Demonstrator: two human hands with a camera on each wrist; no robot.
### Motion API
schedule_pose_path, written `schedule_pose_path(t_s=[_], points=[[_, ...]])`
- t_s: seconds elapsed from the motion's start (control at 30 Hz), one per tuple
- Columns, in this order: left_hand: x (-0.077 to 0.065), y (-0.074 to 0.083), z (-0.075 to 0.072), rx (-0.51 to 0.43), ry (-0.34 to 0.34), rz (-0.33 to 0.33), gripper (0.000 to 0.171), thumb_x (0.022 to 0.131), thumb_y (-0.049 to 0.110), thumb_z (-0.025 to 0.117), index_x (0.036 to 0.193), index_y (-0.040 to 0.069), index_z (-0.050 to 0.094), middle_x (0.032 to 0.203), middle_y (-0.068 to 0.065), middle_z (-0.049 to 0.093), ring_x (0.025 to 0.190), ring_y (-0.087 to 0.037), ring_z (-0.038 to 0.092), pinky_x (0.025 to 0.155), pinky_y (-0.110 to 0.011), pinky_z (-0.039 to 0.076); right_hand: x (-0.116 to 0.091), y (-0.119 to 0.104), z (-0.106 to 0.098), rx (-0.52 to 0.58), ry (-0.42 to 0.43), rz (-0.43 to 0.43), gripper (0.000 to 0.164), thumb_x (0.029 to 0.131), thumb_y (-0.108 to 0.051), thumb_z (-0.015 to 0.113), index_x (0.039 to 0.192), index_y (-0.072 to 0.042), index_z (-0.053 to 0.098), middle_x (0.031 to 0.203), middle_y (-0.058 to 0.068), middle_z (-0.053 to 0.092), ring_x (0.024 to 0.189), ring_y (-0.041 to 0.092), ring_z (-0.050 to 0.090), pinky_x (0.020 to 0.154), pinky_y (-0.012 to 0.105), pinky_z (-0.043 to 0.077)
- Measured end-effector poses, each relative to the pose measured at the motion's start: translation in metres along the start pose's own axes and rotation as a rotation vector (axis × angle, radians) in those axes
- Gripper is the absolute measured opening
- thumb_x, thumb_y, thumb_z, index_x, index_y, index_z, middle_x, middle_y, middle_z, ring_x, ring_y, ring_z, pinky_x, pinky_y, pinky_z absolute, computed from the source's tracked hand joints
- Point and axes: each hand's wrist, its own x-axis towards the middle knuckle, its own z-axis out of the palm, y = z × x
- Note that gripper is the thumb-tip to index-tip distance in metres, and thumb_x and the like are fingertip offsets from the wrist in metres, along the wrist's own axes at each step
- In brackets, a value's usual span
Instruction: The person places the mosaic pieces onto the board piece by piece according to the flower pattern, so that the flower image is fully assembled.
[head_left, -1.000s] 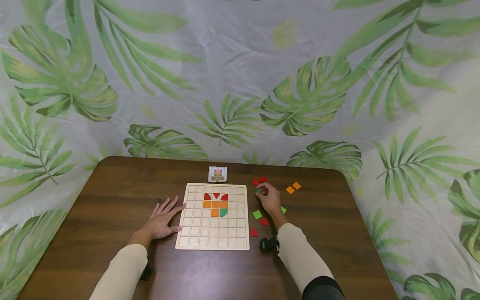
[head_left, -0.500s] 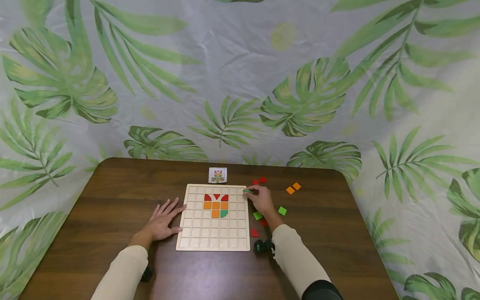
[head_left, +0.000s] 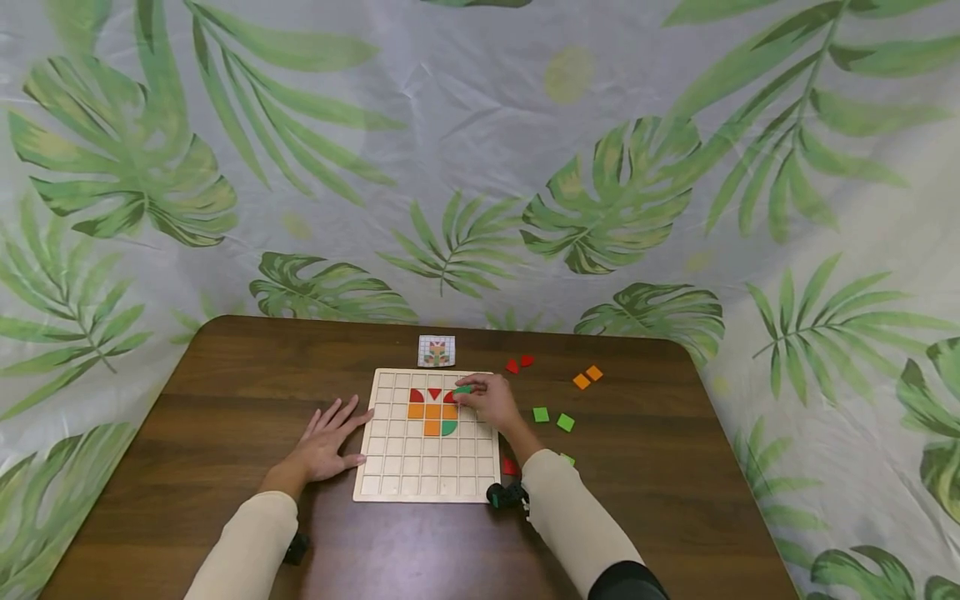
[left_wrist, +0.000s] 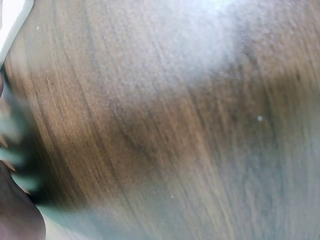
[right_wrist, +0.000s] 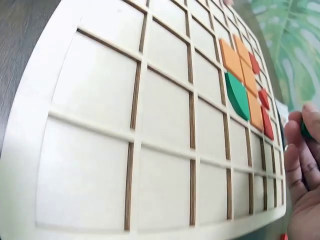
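Note:
My right hand (head_left: 489, 402) pinches a green piece (head_left: 462, 389) between thumb and fingertips, over the upper right of the gridded wooden board (head_left: 405, 485). In the right wrist view the fingers mostly cover this piece, so its full outline is hidden. Set in the board are red curved pieces and a red triangle (head_left: 434, 394), orange squares (head_left: 432, 427) below them, and a green quarter-circle (head_left: 449, 427). My left hand (head_left: 324, 443) lies with fingers spread on the table, fingertips at the board's left edge. Only a bit of that hand (left_wrist: 20, 212) shows in the left wrist view.
A small pattern card (head_left: 436, 351) lies behind the board. To the right are loose red pieces (head_left: 527, 361), two orange squares (head_left: 581, 381) and several light green pieces (head_left: 566, 422). The right forearm partly covers some. A leaf-patterned cloth (head_left: 480, 167) hangs behind the table.
My right hand has carried the green piece leftward from the loose pieces to over the board. Light green pieces beside the arm have come into view. The left hand stays put.

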Motion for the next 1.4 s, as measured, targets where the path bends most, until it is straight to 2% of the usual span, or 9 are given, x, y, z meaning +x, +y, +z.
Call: schedule_pose_path(t_s=[0.13, 0.23, 0.27, 0.4, 0.63, 0.93, 1.13, 1.2, 1.4], points=[[0.000, 0.000, 0.001, 0.001, -0.001, 0.000, 0.072, 0.086, 0.035, 0.070, 0.147, 0.014, 0.040, 0.156, -0.021, 0.022, 0.141, -0.048, 0.016, 0.109, -0.066, 0.008, -0.001, -0.009, 0.007, -0.006, -0.028, -0.009, 0.019, 0.082, -0.007, 0.076, 0.097, 0.003, 0.070, 0.067, 0.004, 0.061, 0.060, 0.014, 0.053, 0.059, 0.022, 0.047], [0.000, 0.000, 0.002, 0.003, 0.001, 0.001, 0.072, 0.086, 0.036, 0.070, 0.147, 0.014, 0.040, 0.156, -0.021, 0.022, 0.141, -0.048, 0.017, 0.109, -0.066, 0.008, -0.001, -0.013, 0.012, -0.055, -0.068, -0.065, 0.016, 0.082, -0.009, 0.076, 0.094, 0.002, 0.073, 0.086, 0.010, 0.070, 0.069, 0.014, 0.059, 0.063, 0.023, 0.050], [0.000, 0.000, 0.002, 0.004, 0.002, -0.001, 0.072, 0.085, 0.036, 0.070, 0.147, 0.014, 0.040, 0.156, -0.021, 0.023, 0.141, -0.048, 0.017, 0.109, -0.066, 0.008, 0.001, -0.009, 0.015, -0.079, -0.082, -0.078, 0.015, 0.083, -0.010, 0.076, 0.095, 0.000, 0.075, 0.089, 0.008, 0.071, 0.070, 0.009, 0.058, 0.065, 0.022, 0.050], [0.001, -0.001, 0.002, 0.009, 0.005, -0.004, 0.072, 0.085, 0.038, 0.070, 0.147, 0.014, 0.040, 0.156, -0.021, 0.023, 0.141, -0.048, 0.017, 0.109, -0.066, 0.009, 0.002, -0.013, 0.023, -0.095, -0.157, -0.146, 0.019, 0.087, -0.006, 0.071, 0.102, 0.004, 0.072, 0.098, 0.014, 0.071, 0.079, 0.012, 0.061, 0.070, 0.023, 0.052], [0.002, -0.002, 0.003, 0.011, 0.003, -0.003, 0.072, 0.086, 0.038, 0.069, 0.148, 0.014, 0.040, 0.156, -0.021, 0.022, 0.141, -0.047, 0.016, 0.109, -0.066, 0.008, -0.001, -0.022, 0.037, -0.059, -0.188, -0.082, 0.015, 0.085, -0.003, 0.072, 0.098, 0.003, 0.069, 0.087, 0.009, 0.066, 0.074, 0.009, 0.058, 0.070, 0.019, 0.050], [0.002, -0.005, 0.004, -0.004, 0.020, 0.007, 0.071, 0.085, 0.037, 0.070, 0.147, 0.014, 0.041, 0.156, -0.021, 0.023, 0.141, -0.048, 0.017, 0.109, -0.066, 0.008, -0.003, -0.023, 0.051, -0.199, -0.214, -0.117, 0.014, 0.086, -0.009, 0.073, 0.097, -0.001, 0.075, 0.084, 0.005, 0.068, 0.070, 0.005, 0.053, 0.065, 0.020, 0.047], [0.002, -0.005, 0.004, -0.008, 0.023, 0.009, 0.071, 0.085, 0.037, 0.070, 0.147, 0.014, 0.041, 0.156, -0.021, 0.023, 0.141, -0.048, 0.017, 0.109, -0.065, 0.007, -0.003, -0.028, 0.058, -0.308, -0.243, -0.102, 0.010, 0.086, -0.008, 0.072, 0.095, -0.005, 0.076, 0.083, 0.001, 0.070, 0.065, 0.004, 0.050, 0.061, 0.020, 0.044], [0.002, -0.005, 0.004, -0.011, 0.024, 0.011, 0.071, 0.086, 0.037, 0.070, 0.146, 0.013, 0.041, 0.156, -0.021, 0.023, 0.140, -0.048, 0.017, 0.109, -0.065, 0.007, -0.003, -0.031, 0.060, -0.339, -0.240, -0.097, 0.009, 0.085, -0.009, 0.073, 0.093, -0.006, 0.076, 0.082, 0.000, 0.070, 0.065, 0.003, 0.051, 0.065, 0.020, 0.044], [0.001, -0.004, 0.003, -0.015, 0.024, 0.014, 0.071, 0.086, 0.036, 0.069, 0.146, 0.013, 0.041, 0.155, -0.022, 0.023, 0.140, -0.049, 0.016, 0.109, -0.065, 0.007, -0.004, -0.034, 0.066, -0.369, -0.237, -0.072, 0.006, 0.083, -0.009, 0.076, 0.088, -0.006, 0.075, 0.077, -0.002, 0.069, 0.065, 0.003, 0.054, 0.066, 0.019, 0.046]])
